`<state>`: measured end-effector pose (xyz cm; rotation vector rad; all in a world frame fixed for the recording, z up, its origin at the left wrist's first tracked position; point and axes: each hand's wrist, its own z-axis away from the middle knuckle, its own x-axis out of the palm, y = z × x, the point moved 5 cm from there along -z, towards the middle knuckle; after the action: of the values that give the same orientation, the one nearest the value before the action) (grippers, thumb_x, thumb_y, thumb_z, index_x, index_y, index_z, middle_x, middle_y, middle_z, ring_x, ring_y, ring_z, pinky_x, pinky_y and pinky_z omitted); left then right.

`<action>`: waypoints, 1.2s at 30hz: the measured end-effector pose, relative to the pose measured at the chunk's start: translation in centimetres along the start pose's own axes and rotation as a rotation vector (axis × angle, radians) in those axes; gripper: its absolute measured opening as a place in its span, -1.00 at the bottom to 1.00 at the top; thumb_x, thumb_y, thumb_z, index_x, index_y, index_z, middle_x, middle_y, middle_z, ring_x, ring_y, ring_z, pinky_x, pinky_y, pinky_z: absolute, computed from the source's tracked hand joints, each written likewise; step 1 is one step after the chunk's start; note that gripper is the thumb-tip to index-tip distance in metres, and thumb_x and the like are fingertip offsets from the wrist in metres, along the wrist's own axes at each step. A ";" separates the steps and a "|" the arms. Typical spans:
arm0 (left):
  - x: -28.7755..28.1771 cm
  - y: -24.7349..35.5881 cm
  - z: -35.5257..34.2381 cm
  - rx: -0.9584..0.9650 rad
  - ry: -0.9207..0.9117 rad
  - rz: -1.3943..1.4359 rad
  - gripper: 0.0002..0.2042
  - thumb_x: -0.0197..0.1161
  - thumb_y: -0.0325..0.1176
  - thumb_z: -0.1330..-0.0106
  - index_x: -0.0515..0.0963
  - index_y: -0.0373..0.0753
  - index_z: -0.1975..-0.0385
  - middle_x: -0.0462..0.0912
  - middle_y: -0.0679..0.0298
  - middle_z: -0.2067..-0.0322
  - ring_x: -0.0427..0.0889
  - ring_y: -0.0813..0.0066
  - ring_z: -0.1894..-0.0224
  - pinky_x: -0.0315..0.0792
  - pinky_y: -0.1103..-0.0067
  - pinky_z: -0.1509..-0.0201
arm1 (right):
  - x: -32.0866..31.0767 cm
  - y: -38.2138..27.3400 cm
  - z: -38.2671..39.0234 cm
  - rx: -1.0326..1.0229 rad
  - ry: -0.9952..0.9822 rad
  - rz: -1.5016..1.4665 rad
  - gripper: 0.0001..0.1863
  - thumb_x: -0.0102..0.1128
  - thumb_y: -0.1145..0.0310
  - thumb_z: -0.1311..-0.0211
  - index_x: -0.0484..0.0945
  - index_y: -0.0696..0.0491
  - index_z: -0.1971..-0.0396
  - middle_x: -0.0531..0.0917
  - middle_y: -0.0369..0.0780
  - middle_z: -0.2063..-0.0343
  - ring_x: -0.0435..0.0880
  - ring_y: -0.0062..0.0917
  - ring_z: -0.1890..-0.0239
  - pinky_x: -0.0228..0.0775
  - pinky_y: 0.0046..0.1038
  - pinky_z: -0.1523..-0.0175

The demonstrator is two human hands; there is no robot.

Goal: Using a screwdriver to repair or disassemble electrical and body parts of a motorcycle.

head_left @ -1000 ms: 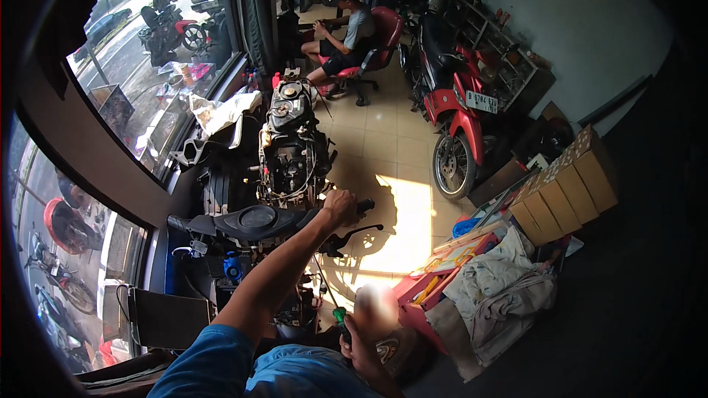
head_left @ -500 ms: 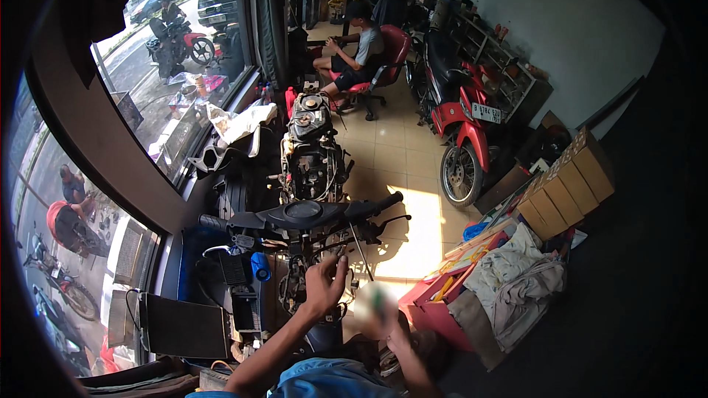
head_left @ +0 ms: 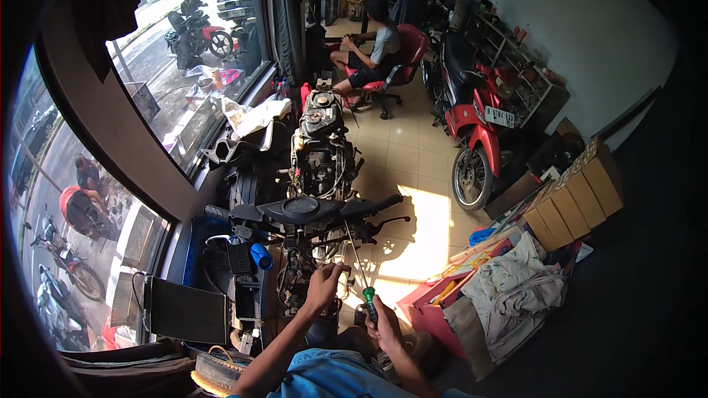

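Green-handled screwdriver (head_left: 366,289) sits clenched in right hand (head_left: 385,328); left hand (head_left: 324,285) seemingly grips motorcycle frame (head_left: 299,280).

Tiled floor (head_left: 413,155), pale beige, with a sunlit patch near centre. On it: stripped motorcycle (head_left: 321,177) at centre-left, red motorcycle (head_left: 472,125) parked right, red office chair (head_left: 402,63) far, cardboard boxes (head_left: 575,199) along right wall, cloth pile (head_left: 516,295) near right.

I log a screwdriver (head_left: 359,269) with bare metal shaft and glossy green plastic handle, a stripped motorcycle (head_left: 318,177) of dull greasy metal with matt black plastic handlebar cover, crumpled cloth rags (head_left: 516,287), glossy floor tiles (head_left: 402,147).
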<state>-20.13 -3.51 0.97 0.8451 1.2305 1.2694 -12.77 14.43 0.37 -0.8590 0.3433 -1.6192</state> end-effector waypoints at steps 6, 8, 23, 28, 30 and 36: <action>2.5 -2.1 -2.8 -0.249 -0.118 0.101 -0.52 -0.08 -0.02 -0.44 0.61 -0.35 0.15 0.23 0.45 0.69 0.21 0.67 0.61 0.12 0.58 0.52 | -0.5 -0.8 0.1 0.003 -0.007 0.031 -0.54 -0.15 -0.08 -0.41 0.46 0.05 0.25 0.26 -0.40 0.79 0.04 -0.78 0.87 -0.18 -0.69 0.77; 3.0 -2.4 -3.4 -0.264 -0.157 0.152 -0.52 -0.07 -0.03 -0.44 0.61 -0.36 0.15 0.21 0.49 0.71 0.16 0.70 0.64 0.04 0.60 0.56 | -0.3 -0.9 0.2 -0.001 0.029 0.008 -0.54 -0.14 -0.07 -0.41 0.47 0.06 0.26 0.26 -0.40 0.79 0.04 -0.78 0.88 -0.18 -0.68 0.77; 2.5 1.0 -5.0 -0.215 -0.342 0.177 -0.55 0.00 0.01 -0.39 0.63 -0.26 0.11 0.26 0.45 0.65 0.22 0.64 0.57 0.12 0.61 0.48 | 1.6 -0.3 1.3 -0.048 0.139 -0.030 -0.58 -0.03 -0.08 -0.36 0.44 0.02 0.38 0.28 -0.39 0.81 0.07 -0.79 0.88 -0.20 -0.69 0.77; 3.6 -0.3 -6.9 -0.244 -0.312 0.159 -0.53 -0.01 0.03 -0.40 0.65 -0.28 0.20 0.30 0.41 0.67 0.26 0.61 0.57 0.17 0.58 0.47 | 2.0 -1.2 1.6 -0.042 0.153 -0.002 -0.56 -0.03 -0.08 -0.36 0.50 0.04 0.37 0.28 -0.42 0.82 0.05 -0.80 0.88 -0.22 -0.68 0.76; 4.0 -0.1 -7.3 -0.226 -0.280 0.181 -0.53 -0.04 0.02 -0.42 0.63 -0.31 0.29 0.28 0.42 0.69 0.25 0.61 0.58 0.16 0.58 0.47 | 1.8 -2.0 1.8 -0.129 0.229 0.156 -0.54 -0.04 -0.08 -0.36 0.50 0.07 0.37 0.31 -0.41 0.80 0.16 -0.78 0.83 -0.11 -0.65 0.73; 4.5 -0.8 -8.3 -0.193 -0.199 0.316 -0.52 -0.13 -0.02 -0.48 0.49 -0.29 0.50 0.22 0.47 0.71 0.18 0.68 0.60 0.06 0.60 0.52 | 4.0 -4.0 3.0 -0.537 0.688 1.057 -0.61 0.10 0.00 -0.26 0.50 0.08 0.38 0.58 -0.01 0.57 0.59 -0.02 0.44 0.35 -0.13 0.32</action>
<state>-28.49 -0.64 -2.36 1.0235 0.8231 1.4890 -13.62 12.39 6.33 -0.3169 1.4854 -0.7457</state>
